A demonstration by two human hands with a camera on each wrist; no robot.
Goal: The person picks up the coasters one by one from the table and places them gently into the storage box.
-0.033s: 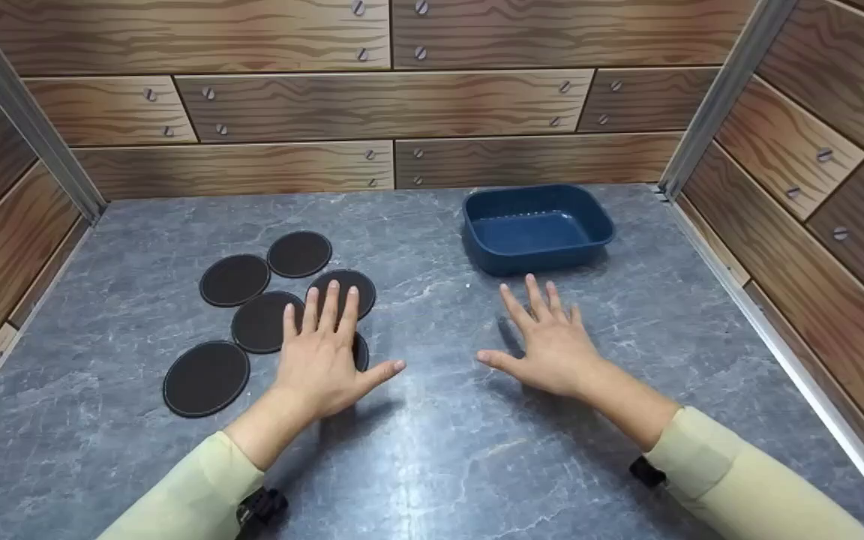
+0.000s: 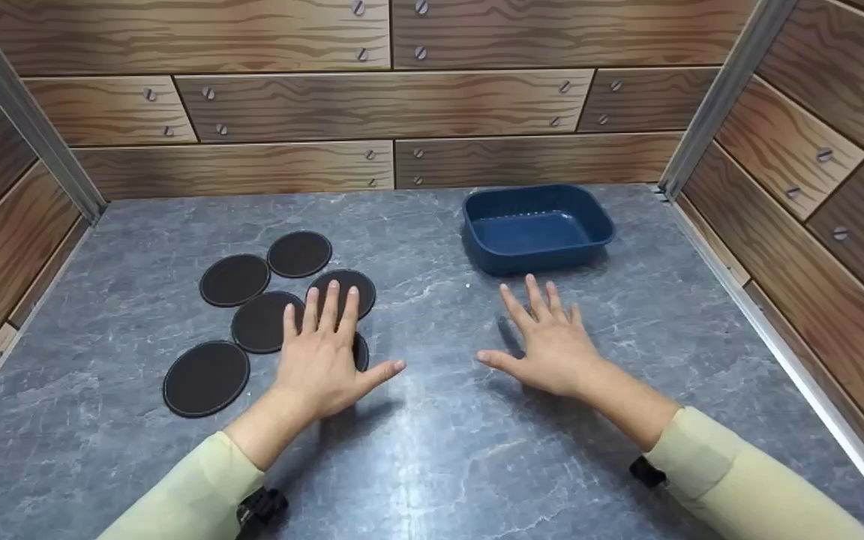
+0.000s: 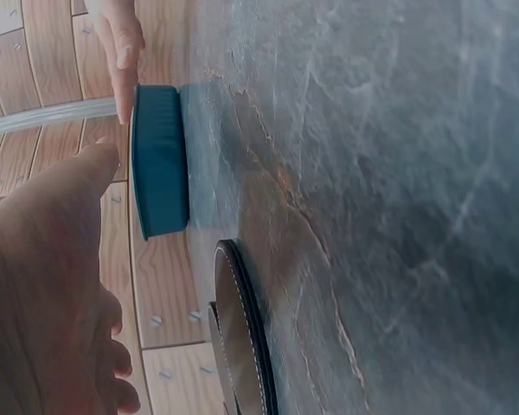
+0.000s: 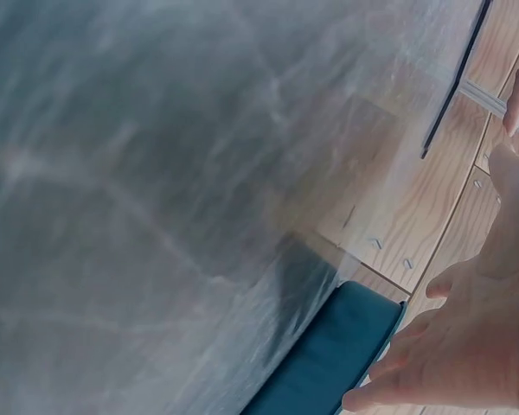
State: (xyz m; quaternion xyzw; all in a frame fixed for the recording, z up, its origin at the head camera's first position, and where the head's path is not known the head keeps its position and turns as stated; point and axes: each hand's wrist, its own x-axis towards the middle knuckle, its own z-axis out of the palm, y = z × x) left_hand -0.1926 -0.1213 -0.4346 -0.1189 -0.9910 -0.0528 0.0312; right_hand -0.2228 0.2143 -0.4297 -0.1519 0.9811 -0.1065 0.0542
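My left hand (image 2: 323, 360) hovers palm down over the right-hand part of a group of round black coasters, fingers spread and straight, holding nothing. Below its fingertips is one coaster (image 2: 364, 289); another coaster (image 2: 361, 352) is mostly hidden behind the palm. Left of the hand are the other coasters, among them a middle one (image 2: 263, 322), a near one (image 2: 207, 379) and a far one (image 2: 300, 253). My right hand (image 2: 552, 349), also spread and empty, is above the table just in front of a dark blue rectangular bin (image 2: 537, 259). In the left wrist view, stitching shows along a coaster's edge (image 3: 246, 328).
The grey marbled tabletop (image 2: 432, 480) lies under everything. Wood-patterned panels (image 2: 282, 105) stand at the back and both sides, with metal corner posts (image 2: 717, 97) between them. A metal strip (image 2: 799, 367) runs along the right edge.
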